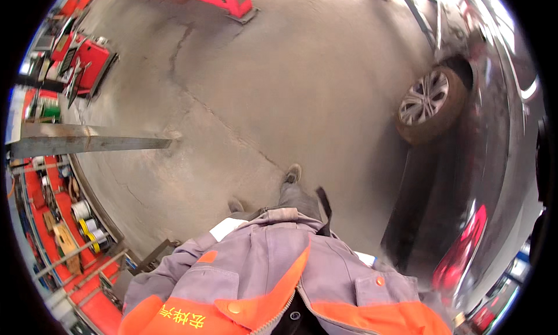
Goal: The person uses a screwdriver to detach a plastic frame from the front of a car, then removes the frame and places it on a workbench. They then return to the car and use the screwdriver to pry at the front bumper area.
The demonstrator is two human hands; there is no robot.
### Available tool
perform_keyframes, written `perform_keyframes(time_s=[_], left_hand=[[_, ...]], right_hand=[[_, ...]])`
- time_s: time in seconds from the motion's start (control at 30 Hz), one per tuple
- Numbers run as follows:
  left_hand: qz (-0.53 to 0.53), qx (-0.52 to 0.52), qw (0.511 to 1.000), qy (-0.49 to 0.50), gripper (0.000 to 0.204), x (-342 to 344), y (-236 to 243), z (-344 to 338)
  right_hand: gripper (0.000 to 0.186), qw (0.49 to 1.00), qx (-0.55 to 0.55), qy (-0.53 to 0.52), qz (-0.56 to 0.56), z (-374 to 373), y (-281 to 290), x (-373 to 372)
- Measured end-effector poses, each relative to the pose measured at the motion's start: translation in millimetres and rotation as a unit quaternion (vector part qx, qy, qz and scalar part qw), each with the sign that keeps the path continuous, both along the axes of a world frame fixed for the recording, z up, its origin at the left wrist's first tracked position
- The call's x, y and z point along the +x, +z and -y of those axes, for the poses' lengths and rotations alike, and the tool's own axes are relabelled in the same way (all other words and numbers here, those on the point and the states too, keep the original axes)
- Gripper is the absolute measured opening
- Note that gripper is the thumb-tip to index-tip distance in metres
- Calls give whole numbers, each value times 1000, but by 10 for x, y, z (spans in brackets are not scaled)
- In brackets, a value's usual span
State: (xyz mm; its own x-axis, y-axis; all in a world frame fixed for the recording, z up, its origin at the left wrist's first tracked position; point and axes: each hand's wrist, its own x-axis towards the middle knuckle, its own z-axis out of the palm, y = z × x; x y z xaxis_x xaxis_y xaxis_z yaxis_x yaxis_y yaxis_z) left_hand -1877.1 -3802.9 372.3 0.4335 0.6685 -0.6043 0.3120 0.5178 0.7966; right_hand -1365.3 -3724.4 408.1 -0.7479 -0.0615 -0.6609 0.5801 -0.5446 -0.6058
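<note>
Neither of my hands shows; my arms hang down beside the grey and orange work jacket (273, 248), out of sight. Below me one shoe (294, 173) is set forward on the concrete floor, the other further back. A flat white piece (226, 229) sticks out at the left side of the jacket, and what it is I cannot tell. On my right stands a dark car (494, 143), with a spoked wheel (427, 98) turned outward and a red tail light (465, 251) nearer to me.
A metal post (99, 142) rises on the left. Behind it runs a red shelf rack (43, 201) with cans, boxes and parts. A red tool cart (96, 65) stands at the far left. Red lift framework (235, 1) rests on the floor ahead.
</note>
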Motion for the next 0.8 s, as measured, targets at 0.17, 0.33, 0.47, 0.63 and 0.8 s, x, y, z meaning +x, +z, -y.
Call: perform_keyframes(time_s=[0.17,0.33,0.47,0.63,0.8], left_hand=[[-18,-66,997,34,41,-102,347,-1473],[-85,23,995,-48,44,-196,237,-3410],[-44,23,996,-69,39,-506,459,-5495],[-23,-80,995,-45,34,-728,745,-7630],[-108,-132,979,-116,41,-570,41,-9014]], right_hand=[[23,979,44,185,-76,-2116,-325,-87],[40,997,56,7,46,-3766,-505,-765],[47,964,17,-246,95,-4589,-106,-1247],[39,875,190,-420,147,-5737,190,-1727],[44,810,203,-465,294,-7004,-5,-1986]])
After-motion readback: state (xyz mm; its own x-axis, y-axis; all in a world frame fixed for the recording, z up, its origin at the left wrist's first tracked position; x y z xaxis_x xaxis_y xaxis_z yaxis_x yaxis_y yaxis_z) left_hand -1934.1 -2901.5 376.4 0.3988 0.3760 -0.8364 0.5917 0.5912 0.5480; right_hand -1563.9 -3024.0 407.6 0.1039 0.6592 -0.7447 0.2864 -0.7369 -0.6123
